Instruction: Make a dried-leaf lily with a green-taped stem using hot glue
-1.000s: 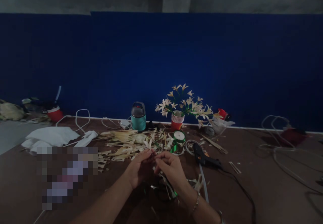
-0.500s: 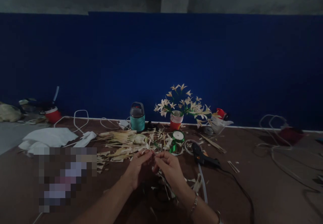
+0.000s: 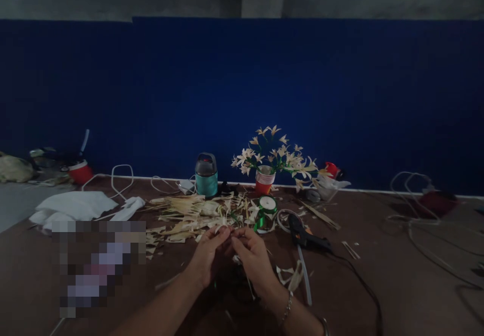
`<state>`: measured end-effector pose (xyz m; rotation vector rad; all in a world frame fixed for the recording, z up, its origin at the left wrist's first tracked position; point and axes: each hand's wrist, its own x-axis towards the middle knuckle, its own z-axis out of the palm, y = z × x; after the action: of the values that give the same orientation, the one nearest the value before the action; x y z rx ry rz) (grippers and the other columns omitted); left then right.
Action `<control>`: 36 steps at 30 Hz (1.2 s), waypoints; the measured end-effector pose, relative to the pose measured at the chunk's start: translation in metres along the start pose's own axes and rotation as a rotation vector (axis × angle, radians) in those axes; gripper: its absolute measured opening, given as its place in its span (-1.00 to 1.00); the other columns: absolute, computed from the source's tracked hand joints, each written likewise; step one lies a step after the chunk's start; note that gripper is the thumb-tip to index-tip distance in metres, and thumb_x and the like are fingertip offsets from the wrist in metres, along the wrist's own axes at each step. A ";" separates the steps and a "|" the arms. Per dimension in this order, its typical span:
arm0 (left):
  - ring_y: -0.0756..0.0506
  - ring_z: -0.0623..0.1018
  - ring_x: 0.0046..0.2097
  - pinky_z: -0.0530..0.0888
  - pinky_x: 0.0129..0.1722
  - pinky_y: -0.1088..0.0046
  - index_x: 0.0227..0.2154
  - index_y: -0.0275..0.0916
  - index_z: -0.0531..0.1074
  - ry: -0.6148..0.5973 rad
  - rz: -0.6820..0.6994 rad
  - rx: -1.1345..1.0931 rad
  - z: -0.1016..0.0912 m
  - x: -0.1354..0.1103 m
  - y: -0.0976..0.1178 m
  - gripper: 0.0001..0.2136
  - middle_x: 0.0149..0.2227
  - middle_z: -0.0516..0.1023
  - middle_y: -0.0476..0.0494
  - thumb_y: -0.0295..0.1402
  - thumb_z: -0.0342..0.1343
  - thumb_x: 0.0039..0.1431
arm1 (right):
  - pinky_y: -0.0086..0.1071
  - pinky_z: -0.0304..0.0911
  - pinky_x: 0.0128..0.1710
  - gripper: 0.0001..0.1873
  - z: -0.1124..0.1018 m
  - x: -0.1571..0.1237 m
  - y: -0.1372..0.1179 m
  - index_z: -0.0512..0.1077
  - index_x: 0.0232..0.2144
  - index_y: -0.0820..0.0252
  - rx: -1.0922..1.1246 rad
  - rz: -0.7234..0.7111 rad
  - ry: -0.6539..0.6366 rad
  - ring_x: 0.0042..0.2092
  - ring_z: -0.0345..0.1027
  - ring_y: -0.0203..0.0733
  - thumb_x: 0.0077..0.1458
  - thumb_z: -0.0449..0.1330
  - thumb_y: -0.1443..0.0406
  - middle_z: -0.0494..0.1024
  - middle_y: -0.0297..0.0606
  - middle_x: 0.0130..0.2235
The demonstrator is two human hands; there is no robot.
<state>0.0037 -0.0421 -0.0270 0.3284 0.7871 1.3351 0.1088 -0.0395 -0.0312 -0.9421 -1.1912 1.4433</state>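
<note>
Brown and matt, the bench (image 3: 378, 285) carries a loose heap of straw-coloured, husk-like strips (image 3: 181, 206), dry and papery with ragged, tapering ends. Just on the near side of it, the left hand (image 3: 207, 255) and the right hand (image 3: 252, 255) meet at the fingertips. Each grip is narrow, thumb drawn towards fingers, but what lies between the tips is too small and dark to make out, and I cannot tell whether either closes on it. Pale, pointed petals (image 3: 223, 222) show right above the left fingertips; whether they are held or lie behind is unclear. A chain-link metal bracelet (image 3: 288, 306) circles the right wrist.

Beyond the hands lies a round spool with a white face and glossy green ribbon (image 3: 267, 204). Behind it stands an upright red paper cup with a pale, ridged upper part (image 3: 265, 179), below a spray of cream, star-shaped flowers on green stems (image 3: 293, 160). Left of the cup is a smooth teal container with a dark, handled lid (image 3: 206, 180). To the right of the hands rests a black plastic glue gun (image 3: 310, 241), near a slender translucent stick (image 3: 305, 280). Crumpled white sheeting (image 3: 77, 205) spreads at far left.
</note>
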 end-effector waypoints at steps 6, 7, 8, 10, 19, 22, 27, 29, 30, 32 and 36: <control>-0.01 0.52 -0.53 0.40 -0.53 0.56 -0.55 -0.31 0.41 0.007 0.008 0.026 0.006 -0.006 0.004 -0.78 -0.57 0.53 -0.02 -0.46 0.35 -0.30 | -0.49 0.15 -0.53 -0.75 -0.001 0.002 0.000 0.29 -0.50 0.19 -0.002 -0.016 0.008 -0.56 0.31 -0.30 -0.08 0.21 0.14 0.44 -0.40 -0.63; 0.00 0.50 -0.55 0.39 -0.55 0.56 -0.55 -0.31 0.42 -0.011 0.002 0.036 0.007 -0.007 0.006 -0.79 -0.58 0.52 -0.02 -0.44 0.34 -0.29 | -0.49 0.17 -0.52 -0.74 -0.001 0.002 -0.001 0.29 -0.51 0.19 -0.007 -0.013 0.008 -0.55 0.32 -0.29 -0.08 0.21 0.13 0.43 -0.40 -0.64; 0.01 0.48 -0.58 0.38 -0.57 0.56 -0.53 -0.32 0.44 -0.037 -0.004 0.049 0.007 -0.008 0.007 -0.80 -0.60 0.51 -0.02 -0.42 0.33 -0.28 | -0.48 0.19 -0.51 -0.73 -0.001 0.002 -0.002 0.30 -0.51 0.19 -0.008 -0.010 0.011 -0.55 0.33 -0.28 -0.09 0.22 0.12 0.43 -0.40 -0.64; 0.03 0.44 -0.64 0.35 -0.62 0.57 -0.47 -0.34 0.47 -0.079 -0.008 0.084 0.007 -0.009 0.008 -0.78 -0.64 0.49 -0.02 -0.38 0.32 -0.25 | -0.47 0.21 -0.49 -0.71 -0.002 0.003 -0.004 0.31 -0.52 0.20 -0.006 -0.013 0.024 -0.54 0.34 -0.28 -0.10 0.22 0.10 0.44 -0.39 -0.63; 0.05 0.41 -0.65 0.34 -0.62 0.58 -0.53 -0.29 0.47 0.016 0.069 0.176 0.004 -0.004 0.005 -0.79 -0.65 0.48 0.03 -0.35 0.33 -0.27 | -0.48 0.22 -0.61 -0.70 -0.003 0.003 -0.002 0.34 -0.50 0.22 -0.046 0.014 0.018 -0.61 0.29 -0.32 -0.14 0.22 0.09 0.44 -0.39 -0.64; 0.06 0.39 -0.67 0.32 -0.63 0.58 -0.50 -0.30 0.48 0.009 0.089 0.203 0.003 -0.004 0.006 -0.78 -0.67 0.46 0.03 -0.33 0.33 -0.27 | -0.50 0.21 -0.65 -0.72 -0.003 0.001 -0.005 0.34 -0.46 0.23 -0.041 0.034 0.015 -0.63 0.27 -0.33 -0.12 0.21 0.12 0.42 -0.40 -0.66; 0.03 0.40 -0.66 0.32 -0.63 0.55 -0.48 -0.28 0.46 -0.002 0.081 0.218 0.001 -0.003 0.005 -0.74 -0.67 0.46 0.03 -0.29 0.33 -0.28 | -0.50 0.19 -0.64 -0.80 -0.002 0.000 -0.008 0.35 -0.49 0.22 -0.121 -0.006 0.030 -0.61 0.26 -0.32 -0.09 0.18 0.19 0.41 -0.40 -0.65; 0.02 0.41 -0.66 0.32 -0.63 0.54 -0.49 -0.28 0.45 -0.014 0.088 0.254 -0.001 -0.003 0.005 -0.75 -0.66 0.46 0.03 -0.28 0.32 -0.26 | -0.49 0.19 -0.64 -0.82 -0.002 0.000 -0.009 0.36 -0.49 0.22 -0.166 -0.005 0.029 -0.61 0.26 -0.31 -0.09 0.16 0.20 0.40 -0.39 -0.65; 0.01 0.42 -0.65 0.32 -0.62 0.54 -0.49 -0.28 0.45 -0.019 0.100 0.279 -0.001 -0.003 0.005 -0.75 -0.65 0.47 0.02 -0.27 0.31 -0.25 | -0.48 0.20 -0.63 -0.83 -0.002 0.000 -0.009 0.36 -0.49 0.23 -0.196 -0.012 0.029 -0.60 0.26 -0.30 -0.09 0.16 0.21 0.40 -0.38 -0.65; 0.00 0.44 -0.61 0.33 -0.60 0.55 -0.51 -0.29 0.44 -0.024 0.134 0.334 -0.003 -0.002 0.007 -0.76 -0.63 0.48 0.00 -0.27 0.30 -0.24 | -0.47 0.21 -0.60 -0.85 -0.003 0.001 -0.010 0.38 -0.50 0.24 -0.262 -0.044 0.027 -0.58 0.28 -0.29 -0.08 0.15 0.23 0.41 -0.36 -0.63; 0.00 0.42 -0.62 0.33 -0.59 0.54 -0.52 -0.31 0.43 -0.048 0.150 0.408 -0.005 0.001 0.008 -0.75 -0.63 0.48 -0.01 -0.23 0.28 -0.21 | -0.47 0.21 -0.55 -0.85 -0.006 0.001 -0.010 0.40 -0.48 0.24 -0.361 -0.117 0.014 -0.54 0.32 -0.27 -0.04 0.11 0.26 0.44 -0.32 -0.59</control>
<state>-0.0057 -0.0402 -0.0257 0.7519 1.0098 1.2945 0.1165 -0.0369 -0.0231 -1.1029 -1.5013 1.1473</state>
